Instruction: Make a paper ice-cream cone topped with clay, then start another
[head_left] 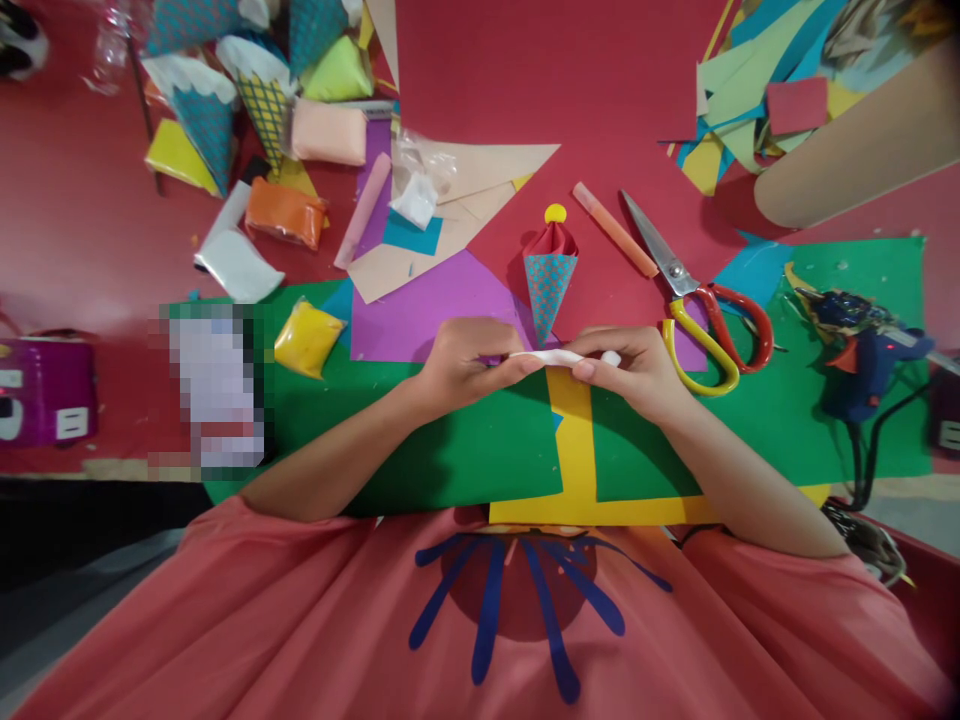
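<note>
Between my two hands stretches a thin strip of white modelling clay (559, 357), its rounded end poking out at the right. The fingers and thumb of my left hand (476, 360) pinch one end. My right hand (622, 370) pinches the strip farther along, thumb on top. Just beyond the strip lies a small paper ice-cream cone (551, 285), blue with a reddish pattern, with folded red paper in its mouth and a yellow disc at its top. Scissors (679, 280) with red and yellow handles rest close to my right hand.
An orange marker (615, 230) lies beside the scissors. At the right sits a blue glue gun (874, 370). Bagged clay, such as a yellow packet (309, 338) and an orange packet (285, 212), lies left. Finished cones (199, 120) stand far left; a cardboard tube (862, 140) is far right.
</note>
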